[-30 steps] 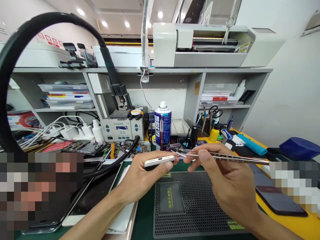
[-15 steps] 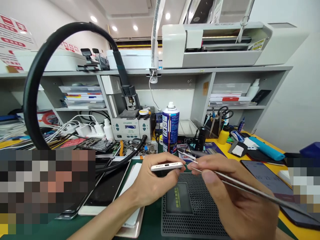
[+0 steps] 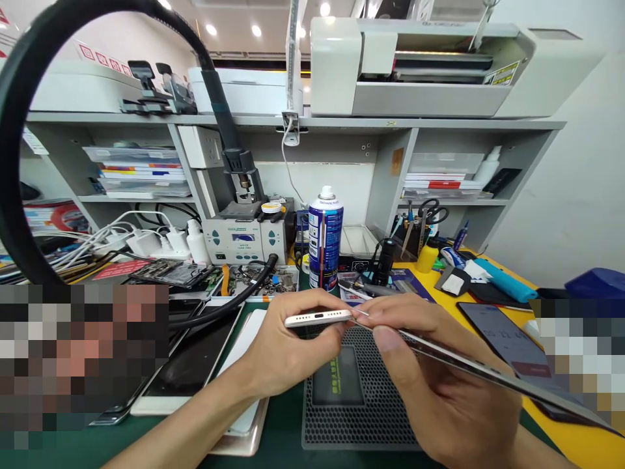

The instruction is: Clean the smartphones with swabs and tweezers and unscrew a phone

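Observation:
A white smartphone is pinched along its edges in my left hand, its bottom end with port and speaker holes facing me. My right hand grips long metal tweezers between thumb and fingers. Their tips reach the phone's right side, close to my left fingertips; whether they touch it I cannot tell. Both hands are above a dark textured mat with a smooth printed rectangle.
Several phones, one with a black screen, lie at left. A blue spray can stands behind my hands. Beyond are a soldering station with a thick black hose and a parts tray. Another phone lies at right.
My right hand has brought the tweezers' tips closer to the phone's right side. The camera view has shifted slightly, so the bench appears moved left and up.

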Tool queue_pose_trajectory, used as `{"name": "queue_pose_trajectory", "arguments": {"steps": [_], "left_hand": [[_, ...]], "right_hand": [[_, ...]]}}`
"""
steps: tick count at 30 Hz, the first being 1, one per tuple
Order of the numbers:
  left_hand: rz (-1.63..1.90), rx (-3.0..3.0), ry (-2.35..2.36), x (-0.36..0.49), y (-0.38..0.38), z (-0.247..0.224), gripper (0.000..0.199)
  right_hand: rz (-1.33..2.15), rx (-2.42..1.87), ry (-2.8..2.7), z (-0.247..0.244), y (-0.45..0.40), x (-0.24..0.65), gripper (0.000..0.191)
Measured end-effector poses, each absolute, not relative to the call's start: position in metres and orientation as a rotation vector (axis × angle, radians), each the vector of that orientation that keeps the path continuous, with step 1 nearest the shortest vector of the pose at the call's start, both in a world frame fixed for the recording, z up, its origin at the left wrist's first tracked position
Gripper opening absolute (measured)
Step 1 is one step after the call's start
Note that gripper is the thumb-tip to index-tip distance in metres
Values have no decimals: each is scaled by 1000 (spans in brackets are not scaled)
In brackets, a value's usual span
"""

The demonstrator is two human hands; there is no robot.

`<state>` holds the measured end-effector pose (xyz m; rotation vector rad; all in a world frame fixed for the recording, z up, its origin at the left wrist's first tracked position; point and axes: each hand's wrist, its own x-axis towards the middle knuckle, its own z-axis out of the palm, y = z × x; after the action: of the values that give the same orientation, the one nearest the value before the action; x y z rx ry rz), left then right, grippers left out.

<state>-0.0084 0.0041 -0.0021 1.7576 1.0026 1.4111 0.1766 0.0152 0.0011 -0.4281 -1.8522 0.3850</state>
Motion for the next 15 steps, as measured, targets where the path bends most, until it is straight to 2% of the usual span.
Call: {"name": "queue_pose_trajectory", "arguments": {"steps": [15], "left_hand": [[1394,1765,1009,-8,4,1,19]], "right_hand": [[325,-452,-1865,2,17,174,24]]}}
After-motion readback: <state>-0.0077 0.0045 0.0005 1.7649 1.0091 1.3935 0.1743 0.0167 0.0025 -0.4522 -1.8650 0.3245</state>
